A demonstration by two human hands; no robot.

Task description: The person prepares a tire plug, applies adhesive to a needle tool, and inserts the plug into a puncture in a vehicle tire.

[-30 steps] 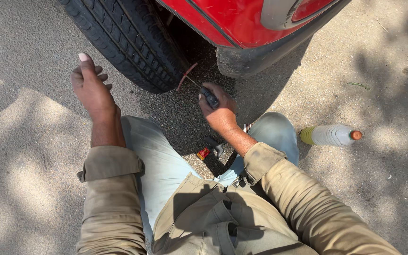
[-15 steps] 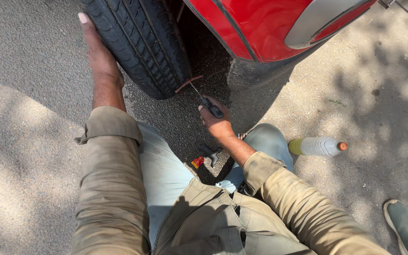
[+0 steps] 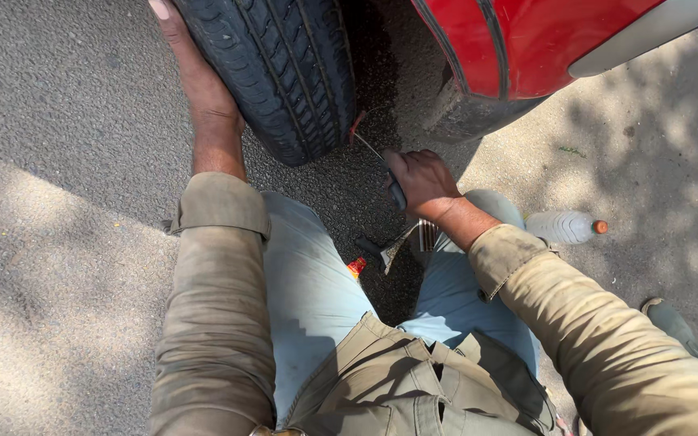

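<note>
Left hand [image 3: 195,77] lies open against the black treaded rubber tyre [image 3: 284,73] of the red car [image 3: 519,44], while right hand [image 3: 418,182] grips a thin metal probe tool with dark handle [image 3: 383,165], tip at the tread beside an orange strip [image 3: 355,125].

tyre [image 3: 284,73]: matt rubber | car body [image 3: 519,40]: glossy paint | ground [image 3: 66,145]: rough asphalt | bottle [image 3: 563,227]: clr plastic
</note>
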